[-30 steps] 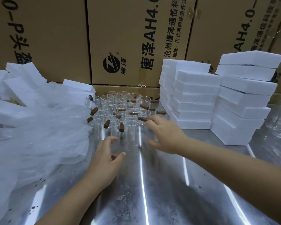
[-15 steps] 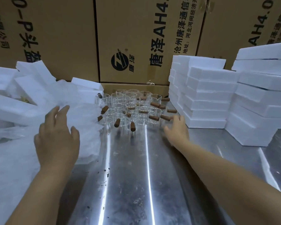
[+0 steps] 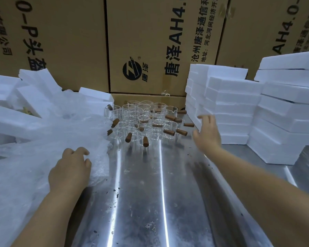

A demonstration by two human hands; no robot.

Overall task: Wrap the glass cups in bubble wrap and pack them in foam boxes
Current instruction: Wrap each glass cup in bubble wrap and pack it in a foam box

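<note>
the left hand (image 3: 70, 170) lay nearest, fingers curled into the bubble wrap (image 3: 34, 157) heaped on the steel table (image 3: 141, 202), seemingly gripping a sheet. farther out, the right hand (image 3: 207, 134) was spread and empty by the stacked foam boxes (image 3: 227, 104). the glass cups (image 3: 141, 120) stood unwrapped between wrap and boxes. the step looked like gathering materials; next, free one sheet and pick a cup. the cartons (image 3: 150, 41) behind read "唐泽 ah4.0".
</note>
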